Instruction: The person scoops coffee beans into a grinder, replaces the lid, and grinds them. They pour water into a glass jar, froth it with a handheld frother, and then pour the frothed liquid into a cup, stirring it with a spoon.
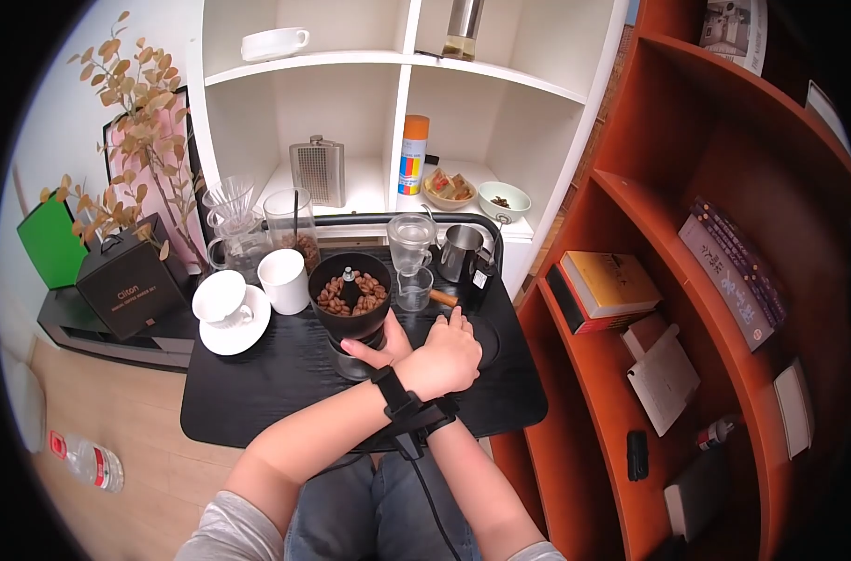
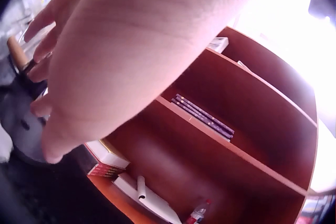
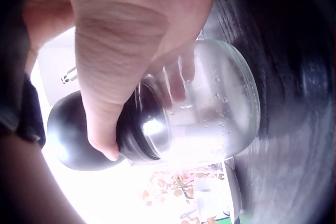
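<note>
A black coffee grinder point(image 1: 350, 297), its open top full of brown beans point(image 1: 339, 292), stands on a black table point(image 1: 257, 397). My right hand point(image 1: 388, 344) grips it low, thumb across the black collar above its clear glass jar point(image 3: 215, 103). My left arm crosses over the right one. Over the table's right side, the left hand point(image 1: 447, 357) reaches with spread fingers point(image 2: 44, 45) toward a wooden-knobbed handle point(image 1: 443, 297). A round black piece point(image 1: 486, 338) lies partly hidden beneath that hand.
Left of the grinder are a white mug point(image 1: 283, 280) and a cup point(image 1: 221, 297) on a saucer point(image 1: 234, 335). Glassware point(image 1: 413, 245) and a metal pitcher point(image 1: 460, 252) stand behind the left hand. A white shelf point(image 1: 304, 64) rises behind, a red-brown bookcase point(image 1: 598, 210) at right.
</note>
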Motion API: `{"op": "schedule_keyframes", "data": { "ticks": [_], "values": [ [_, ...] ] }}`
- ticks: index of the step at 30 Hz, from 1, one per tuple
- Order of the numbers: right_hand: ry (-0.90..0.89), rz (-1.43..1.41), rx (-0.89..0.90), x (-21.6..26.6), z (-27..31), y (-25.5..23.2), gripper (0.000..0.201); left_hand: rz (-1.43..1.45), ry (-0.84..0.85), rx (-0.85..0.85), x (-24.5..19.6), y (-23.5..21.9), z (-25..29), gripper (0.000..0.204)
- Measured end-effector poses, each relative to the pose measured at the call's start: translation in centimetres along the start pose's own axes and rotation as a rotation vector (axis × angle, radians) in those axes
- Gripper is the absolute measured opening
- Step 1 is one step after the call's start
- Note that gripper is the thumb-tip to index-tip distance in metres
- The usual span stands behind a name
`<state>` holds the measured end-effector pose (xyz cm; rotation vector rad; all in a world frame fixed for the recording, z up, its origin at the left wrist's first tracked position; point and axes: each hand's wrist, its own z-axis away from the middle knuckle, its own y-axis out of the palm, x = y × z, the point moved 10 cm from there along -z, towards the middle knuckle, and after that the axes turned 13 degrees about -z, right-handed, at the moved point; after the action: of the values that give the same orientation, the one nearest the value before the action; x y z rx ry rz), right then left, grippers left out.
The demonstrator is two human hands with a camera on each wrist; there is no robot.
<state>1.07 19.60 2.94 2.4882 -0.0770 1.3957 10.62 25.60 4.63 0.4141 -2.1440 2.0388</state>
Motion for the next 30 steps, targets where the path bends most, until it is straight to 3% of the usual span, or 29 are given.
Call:
{"op": "schedule_keyframes", "data": {
  "ticks": [3,5,6,8,12,13,14,17,20,21,24,26,28,29,30],
  "values": [
    [-0.002,0.052,-0.013,-1.1,0.2,-0.5,0.081,-0.122,-0.011,-0.128,0.2,-2.3,1.5,0.046],
    [0.057,0.105,0.006,-0.8,0.3,-0.2,0.077,-0.108,-0.029,-0.392,0.5,-6.7,3.9,0.041],
    [0.059,0.103,0.004,-0.6,0.2,0.1,0.077,-0.106,-0.029,-0.389,1.0,-7.7,4.7,0.041],
    [0.01,-0.17,-0.074,0.0,0.3,0.1,0.079,0.156,0.124,-0.586,1.7,-11.7,7.4,0.039],
    [-0.099,-0.718,-0.242,-0.2,0.6,-0.4,0.083,0.109,0.073,-0.874,6.4,-15.7,12.6,0.035],
    [-0.071,0.161,0.092,0.8,0.1,0.7,0.065,0.088,0.022,-0.916,8.0,-15.5,13.6,0.036],
    [-0.04,0.112,0.05,1.0,-0.2,0.4,0.072,0.066,-0.03,-0.958,9.6,-15.2,14.6,0.037],
    [0.066,-0.045,-0.024,1.1,0.3,0.3,0.082,0.373,-0.194,-1.156,14.7,-12.6,16.9,0.045],
    [0.074,-0.049,-0.019,0.7,0.4,0.1,0.084,0.737,-0.24,-1.18,17.6,-7.2,16.0,0.078],
    [0.069,-0.023,-0.01,0.3,0.5,-0.1,0.084,0.817,-0.225,-1.094,18.0,-5.8,15.2,0.097],
    [0.119,-0.107,-0.03,-0.7,1.0,-0.6,0.082,0.924,-0.18,-1.062,17.5,-4.7,14.5,0.107],
    [0.045,-0.14,-0.026,-0.2,1.0,-0.7,0.07,1.024,-0.165,-1.063,17.7,-3.5,14.1,0.118],
    [0.007,-0.106,-0.017,0.6,1.2,-0.8,0.075,1.183,-0.144,-1.088,17.7,-2.5,14.1,0.122],
    [0.01,0.025,0.034,0.9,1.0,-0.6,0.088,1.142,-0.125,-1.057,17.7,-2.3,14.0,0.124],
    [0.015,0.026,0.038,0.7,1.0,-0.3,0.088,1.144,-0.131,-1.061,17.6,-2.1,14.1,0.124]
  ]
}}
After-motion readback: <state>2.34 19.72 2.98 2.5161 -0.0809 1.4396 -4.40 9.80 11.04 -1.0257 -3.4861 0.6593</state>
